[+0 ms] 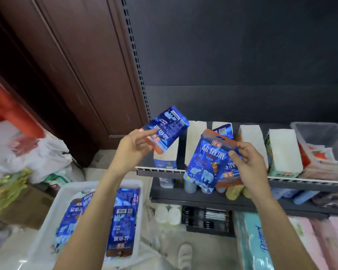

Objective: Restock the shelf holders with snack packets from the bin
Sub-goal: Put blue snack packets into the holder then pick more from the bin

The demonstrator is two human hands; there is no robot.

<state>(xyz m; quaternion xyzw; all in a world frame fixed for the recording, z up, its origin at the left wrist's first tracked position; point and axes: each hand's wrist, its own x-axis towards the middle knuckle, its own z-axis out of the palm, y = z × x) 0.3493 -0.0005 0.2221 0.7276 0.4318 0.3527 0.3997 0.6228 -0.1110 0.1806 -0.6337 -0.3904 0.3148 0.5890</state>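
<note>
Fingers (242, 147) of the right hand (248, 162) pinch a blue snack packet (205, 162) by its top right corner, upright, front facing the camera, hanging just in front of the shelf lip (160, 169) and the white holders (195, 141). Left hand (133, 149) grips a second packet (166, 129) by its lower end, upside down, tilted, above the leftmost holder with open room over it. White bin (53, 215) sits lower left on the floor, more packets (121, 221) lying flat inside.
</note>
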